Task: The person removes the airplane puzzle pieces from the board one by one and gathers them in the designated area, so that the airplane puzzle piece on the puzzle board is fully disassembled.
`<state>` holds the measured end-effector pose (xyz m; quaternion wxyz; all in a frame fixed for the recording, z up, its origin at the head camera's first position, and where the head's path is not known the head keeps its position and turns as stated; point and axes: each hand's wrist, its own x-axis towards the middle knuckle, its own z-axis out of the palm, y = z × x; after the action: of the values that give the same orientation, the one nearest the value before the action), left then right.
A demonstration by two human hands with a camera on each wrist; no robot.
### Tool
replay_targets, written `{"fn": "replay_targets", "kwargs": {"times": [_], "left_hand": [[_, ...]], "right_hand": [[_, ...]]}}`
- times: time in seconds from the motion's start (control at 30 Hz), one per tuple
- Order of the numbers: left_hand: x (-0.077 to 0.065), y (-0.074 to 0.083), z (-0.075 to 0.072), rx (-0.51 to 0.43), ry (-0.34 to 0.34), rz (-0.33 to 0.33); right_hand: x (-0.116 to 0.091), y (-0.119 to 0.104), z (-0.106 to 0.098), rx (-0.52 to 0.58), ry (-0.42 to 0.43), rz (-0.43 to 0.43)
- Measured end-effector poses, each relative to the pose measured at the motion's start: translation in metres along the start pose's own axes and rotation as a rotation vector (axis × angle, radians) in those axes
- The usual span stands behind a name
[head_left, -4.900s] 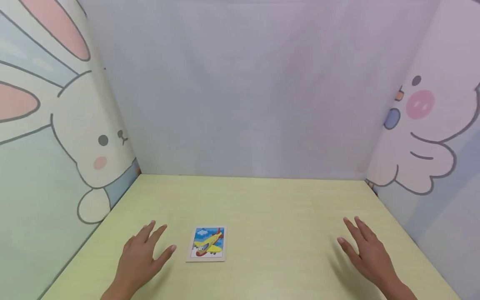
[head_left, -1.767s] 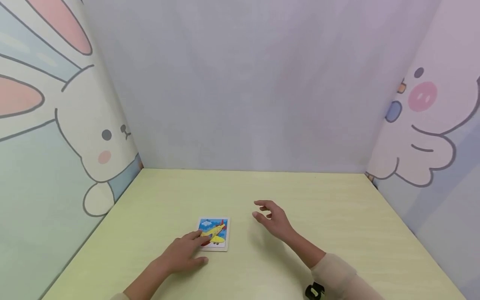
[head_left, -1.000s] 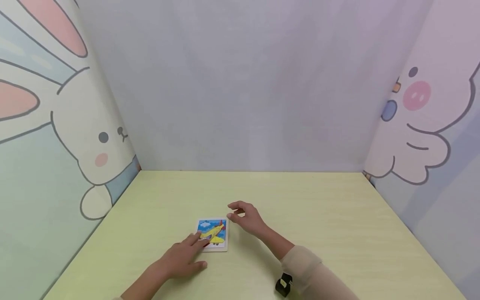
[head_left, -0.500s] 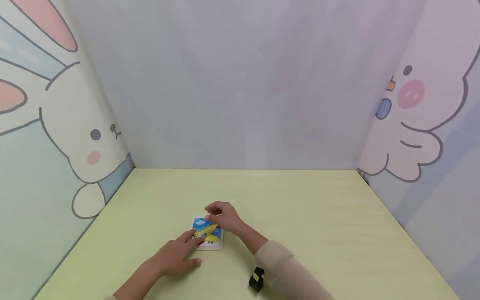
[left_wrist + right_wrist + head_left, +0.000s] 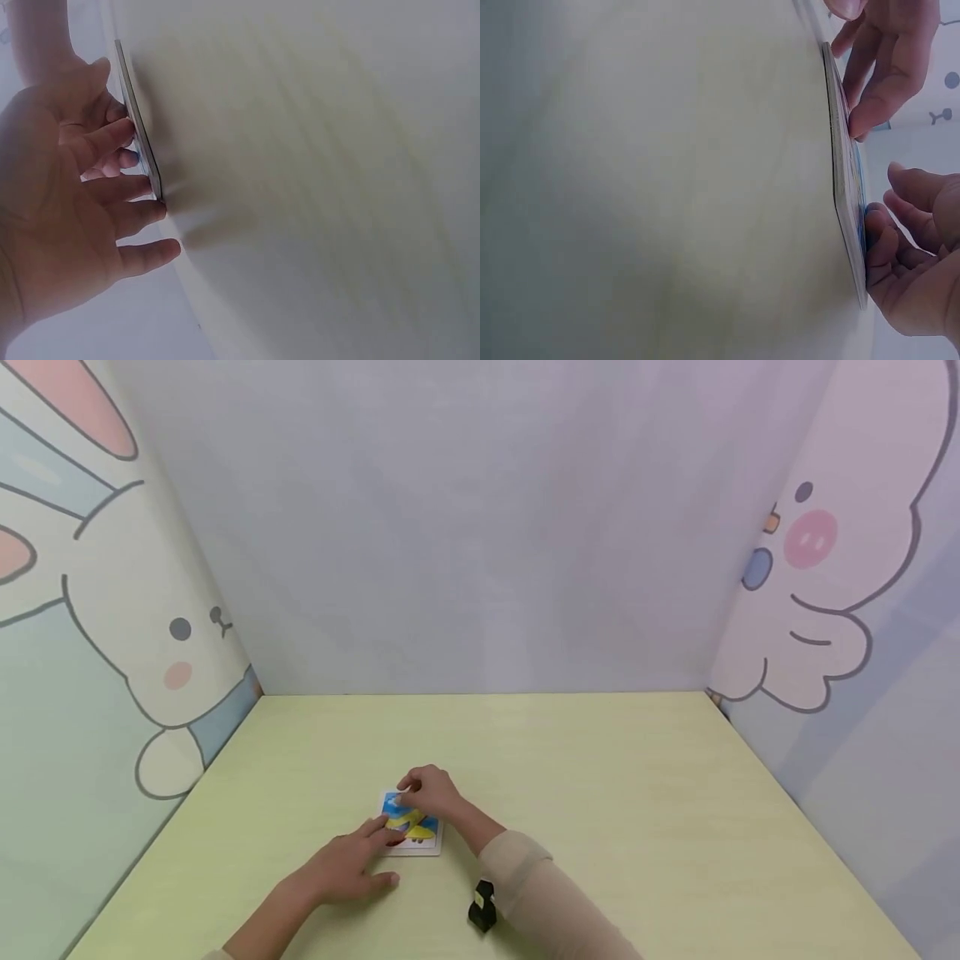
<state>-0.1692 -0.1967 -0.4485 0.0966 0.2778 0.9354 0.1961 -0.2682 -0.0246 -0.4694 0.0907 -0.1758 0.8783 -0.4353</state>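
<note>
A small square wooden jigsaw puzzle (image 5: 420,843) with a yellow aeroplane on blue sky lies on the table. My left hand (image 5: 348,867) rests its extended fingertips on the puzzle's left side, thumb spread out on the near side. Over the puzzle's upper part my right hand (image 5: 435,793) has its fingers loosely bent, with nothing visible between thumb and index. In the right wrist view the puzzle (image 5: 840,157) appears edge-on, with bent fingers of the right hand (image 5: 915,262) touching its face. The right hand covers the upper right of the picture.
The pale yellow table (image 5: 600,802) stretches away to the right and back. A grey cloth wall (image 5: 480,527) stands behind it, with cartoon-printed side panels. A black device (image 5: 482,906) hangs at the right sleeve (image 5: 532,877).
The left hand has gone from beside the puzzle onto it. My right hand has swept leftward from the far right to above the puzzle's top. The view has shifted slightly.
</note>
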Motion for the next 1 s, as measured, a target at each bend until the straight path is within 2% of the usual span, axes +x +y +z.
{"fn": "replay_targets", "kwargs": {"times": [0.3, 0.43, 0.63, 0.83, 1.0], "left_hand": [[-0.003, 0.004, 0.001, -0.040, -0.040, -0.025], [-0.002, 0.005, 0.001, 0.002, -0.035, -0.030], [-0.001, 0.006, -0.004, 0.067, -0.003, 0.010], [-0.005, 0.006, -0.002, 0.041, -0.047, -0.023], [-0.008, 0.006, -0.001, 0.036, -0.035, -0.022]], "right_hand": [[0.003, -0.001, 0.010, -0.024, 0.019, 0.019], [0.004, -0.003, 0.011, -0.020, 0.035, 0.057], [0.007, -0.013, 0.013, -0.144, 0.057, 0.099], [0.004, -0.018, 0.019, -0.213, 0.055, 0.178], [0.004, -0.020, 0.021, -0.242, 0.054, 0.180]]}}
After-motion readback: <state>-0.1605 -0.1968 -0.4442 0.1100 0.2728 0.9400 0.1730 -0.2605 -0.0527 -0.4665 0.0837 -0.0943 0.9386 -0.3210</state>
